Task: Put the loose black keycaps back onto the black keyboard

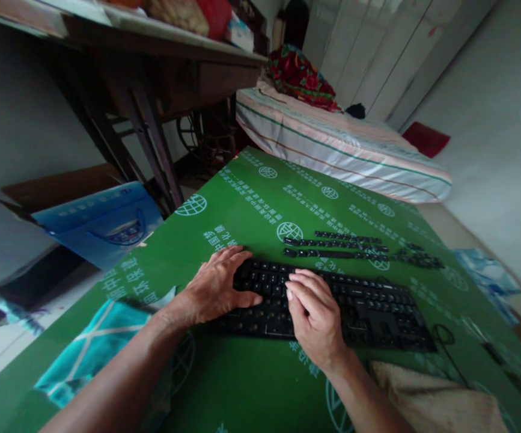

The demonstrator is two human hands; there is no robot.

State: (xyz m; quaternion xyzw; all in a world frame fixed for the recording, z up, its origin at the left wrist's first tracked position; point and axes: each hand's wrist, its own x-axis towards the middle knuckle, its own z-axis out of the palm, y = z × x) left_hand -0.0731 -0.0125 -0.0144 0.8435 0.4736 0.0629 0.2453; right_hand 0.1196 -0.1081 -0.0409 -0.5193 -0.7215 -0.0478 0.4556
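Observation:
A black keyboard (389,310) lies on the green table, its lower left part bare of keycaps. My left hand (215,285) rests over the keyboard's left end, thumb stretched across it and fingers apart. Above the middle of the keys, my right hand (314,310) is closed, fingertips and thumb drawn together; anything between them is hidden. Beyond the keyboard, removed keycaps (336,243) stand in several rows, with a further group of keycaps (422,260) to their right.
A teal checked cloth (100,343) lies at the left, a tan cloth (435,400) at the front right. Near the right edge are a cable (452,355) and a thin brush-like tool (492,349). A bed (332,147) stands behind the green table (242,385).

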